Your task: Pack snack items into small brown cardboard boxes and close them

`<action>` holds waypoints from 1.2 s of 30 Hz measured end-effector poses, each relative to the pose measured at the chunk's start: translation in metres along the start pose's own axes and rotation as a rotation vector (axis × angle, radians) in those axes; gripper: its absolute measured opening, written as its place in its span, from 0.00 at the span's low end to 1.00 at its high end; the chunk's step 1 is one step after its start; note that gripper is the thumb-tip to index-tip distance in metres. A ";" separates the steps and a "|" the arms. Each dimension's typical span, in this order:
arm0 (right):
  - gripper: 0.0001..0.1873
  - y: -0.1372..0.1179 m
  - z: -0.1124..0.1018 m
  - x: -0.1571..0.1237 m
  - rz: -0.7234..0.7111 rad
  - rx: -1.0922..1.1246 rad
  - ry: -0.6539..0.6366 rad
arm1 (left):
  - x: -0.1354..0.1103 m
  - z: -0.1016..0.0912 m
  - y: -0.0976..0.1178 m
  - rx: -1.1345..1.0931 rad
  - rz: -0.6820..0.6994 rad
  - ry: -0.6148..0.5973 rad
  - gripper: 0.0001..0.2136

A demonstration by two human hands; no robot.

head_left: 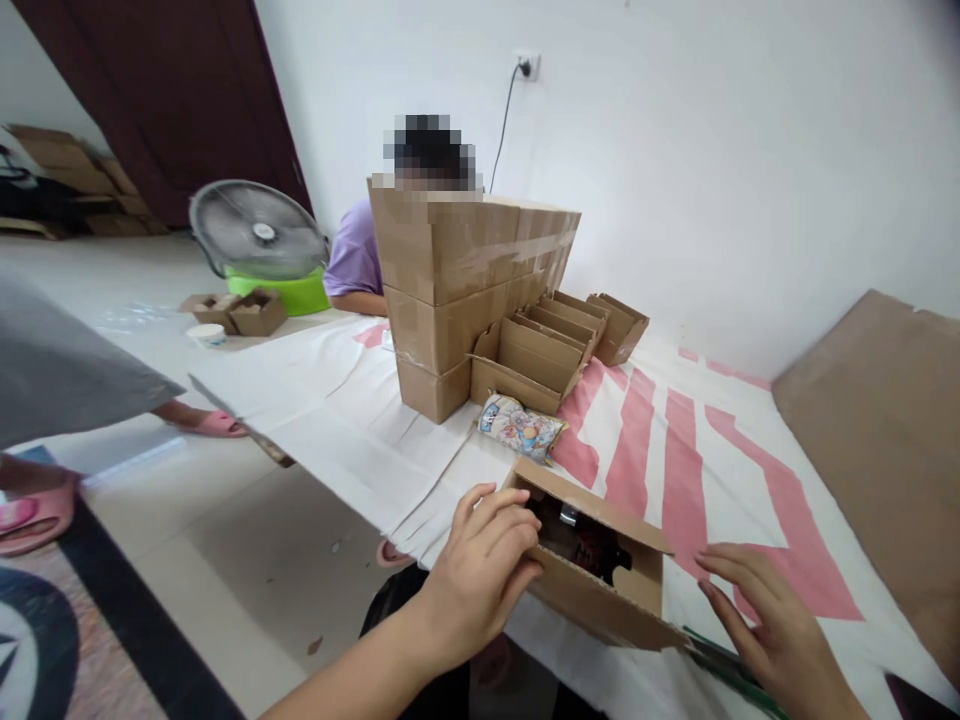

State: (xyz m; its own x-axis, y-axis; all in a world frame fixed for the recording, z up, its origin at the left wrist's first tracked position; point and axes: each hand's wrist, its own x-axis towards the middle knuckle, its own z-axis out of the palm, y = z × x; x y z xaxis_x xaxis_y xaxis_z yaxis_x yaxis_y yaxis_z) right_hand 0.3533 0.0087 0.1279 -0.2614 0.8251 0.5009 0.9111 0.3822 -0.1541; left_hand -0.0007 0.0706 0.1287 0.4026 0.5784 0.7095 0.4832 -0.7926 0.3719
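A small open cardboard box (600, 600) lies on the white and pink table cover, with a dark bottle-like item (581, 540) inside. My left hand (480, 570) rests on the box's left end, its curled fingers pressing the side. My right hand (772, 625) hovers just right of the box with its fingers stretched out and holds nothing. A printed packet (519, 427) lies just behind the box.
A tall stack of taped cartons (450, 290) stands mid-table, with a row of open small boxes (555, 345) beside it. A person in a purple shirt (354, 255) sits behind the stack. A fan (256, 232) and a green tub are at the left. Another person's pink slippers (214, 424) are on the floor. A brown cardboard sheet (877, 430) lies at the right.
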 end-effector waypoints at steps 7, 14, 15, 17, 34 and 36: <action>0.15 -0.069 0.006 0.073 -0.295 0.094 -0.046 | -0.009 -0.002 0.011 -0.025 -0.003 0.057 0.06; 0.11 -0.106 0.039 0.110 -0.313 0.059 -0.150 | -0.009 -0.002 0.009 -0.036 -0.010 0.010 0.06; 0.11 -0.106 0.040 0.111 -0.251 0.104 -0.154 | -0.009 -0.001 0.008 -0.038 -0.009 0.007 0.06; 0.11 -0.105 0.039 0.112 -0.113 0.248 -0.188 | -0.011 0.000 0.007 -0.044 -0.008 0.003 0.06; 0.18 -0.006 0.034 -0.017 0.630 0.314 0.069 | -0.008 0.001 0.004 -0.006 0.038 0.014 0.09; 0.15 -0.014 0.042 -0.043 0.536 0.311 0.024 | -0.003 0.003 0.003 0.013 0.041 0.009 0.10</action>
State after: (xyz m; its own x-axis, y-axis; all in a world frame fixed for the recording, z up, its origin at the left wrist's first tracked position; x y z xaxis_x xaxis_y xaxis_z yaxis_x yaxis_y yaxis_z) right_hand 0.3382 -0.0151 0.0728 0.2173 0.9277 0.3037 0.7771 0.0239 -0.6289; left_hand 0.0017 0.0673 0.1258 0.4153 0.5441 0.7290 0.4768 -0.8127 0.3349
